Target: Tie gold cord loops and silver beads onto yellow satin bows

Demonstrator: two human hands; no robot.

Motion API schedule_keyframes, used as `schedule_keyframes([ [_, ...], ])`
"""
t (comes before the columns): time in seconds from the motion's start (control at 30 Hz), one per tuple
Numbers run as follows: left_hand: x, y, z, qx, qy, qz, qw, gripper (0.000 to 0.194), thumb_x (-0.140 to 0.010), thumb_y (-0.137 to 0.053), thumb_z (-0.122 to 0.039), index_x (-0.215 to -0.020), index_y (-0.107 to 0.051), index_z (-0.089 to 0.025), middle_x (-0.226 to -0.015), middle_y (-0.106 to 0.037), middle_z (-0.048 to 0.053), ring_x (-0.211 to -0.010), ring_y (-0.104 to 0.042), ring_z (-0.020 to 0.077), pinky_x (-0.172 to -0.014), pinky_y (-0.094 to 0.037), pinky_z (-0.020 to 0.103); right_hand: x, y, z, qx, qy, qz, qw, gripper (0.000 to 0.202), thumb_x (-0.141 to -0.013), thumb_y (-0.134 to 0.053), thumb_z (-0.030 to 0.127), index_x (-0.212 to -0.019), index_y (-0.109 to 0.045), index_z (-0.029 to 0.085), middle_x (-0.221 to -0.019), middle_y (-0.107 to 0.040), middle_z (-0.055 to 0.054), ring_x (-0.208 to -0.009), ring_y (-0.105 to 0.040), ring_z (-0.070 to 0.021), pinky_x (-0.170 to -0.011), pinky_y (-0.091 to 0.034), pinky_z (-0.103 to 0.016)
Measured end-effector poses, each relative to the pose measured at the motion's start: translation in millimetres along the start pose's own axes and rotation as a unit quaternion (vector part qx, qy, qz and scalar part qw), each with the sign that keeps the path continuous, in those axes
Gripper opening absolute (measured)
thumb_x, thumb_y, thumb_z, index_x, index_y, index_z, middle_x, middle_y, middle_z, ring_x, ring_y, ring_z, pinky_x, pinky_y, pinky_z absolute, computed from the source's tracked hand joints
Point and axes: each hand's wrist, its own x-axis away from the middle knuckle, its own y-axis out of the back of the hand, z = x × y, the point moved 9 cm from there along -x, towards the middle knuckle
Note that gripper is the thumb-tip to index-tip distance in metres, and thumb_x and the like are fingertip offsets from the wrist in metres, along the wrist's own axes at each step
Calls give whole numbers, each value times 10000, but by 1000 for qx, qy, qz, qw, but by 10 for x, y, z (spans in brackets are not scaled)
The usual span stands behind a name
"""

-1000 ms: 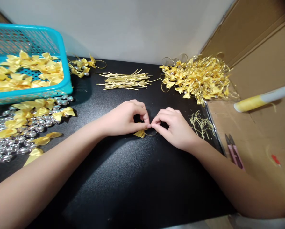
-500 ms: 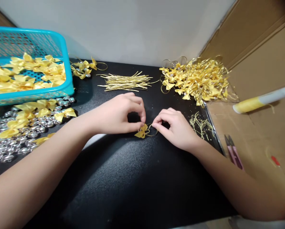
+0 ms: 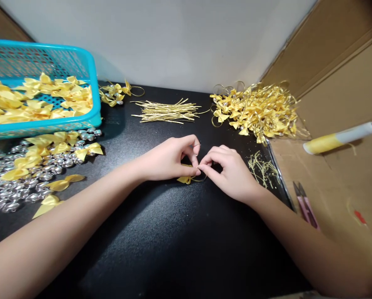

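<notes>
Over the black table [image 3: 148, 232], both hands meet at a small yellow ribbon bow [image 3: 184, 180] with a loop of gold cord [image 3: 201, 180]. My left hand [image 3: 171, 160] covers most of the bow from above. Its thumb and a finger pinch close to the cord, while the index finger is bent and raised. My right hand [image 3: 229, 170] pinches the cord between thumb and index finger, its fingertips touching the left thumb. Exactly where the cord runs between the fingertips is hidden.
A turquoise basket [image 3: 96, 95] of yellow bows stands left, silver beads [image 3: 53, 166] before it. Cut gold cords [image 3: 167, 111] lie at the back, a pile of bows on loops [image 3: 254, 110] at back right. Cord scraps [image 3: 263, 169] and pink snips [image 3: 306, 205] are right, beside a yellow-white tube [image 3: 341, 138].
My left hand has shifted right and its fingertips now meet those of my right hand at the cord. Its index finger has lifted. The view has tilted slightly.
</notes>
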Motion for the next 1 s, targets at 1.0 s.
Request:
schedule_keyframes([
  [1.0, 39, -2, -27, -82, -34, 74, 993, 170, -810, -591, -120, -881, -460, -200, -858, -723, -4, -786, -665, 142, -727, -452, 242, 1, 31, -73, 9, 0, 34, 999, 63, -876, -611, 180, -821, -642, 177, -882, -655, -30, -891, -540, -192, -805, -384, -333],
])
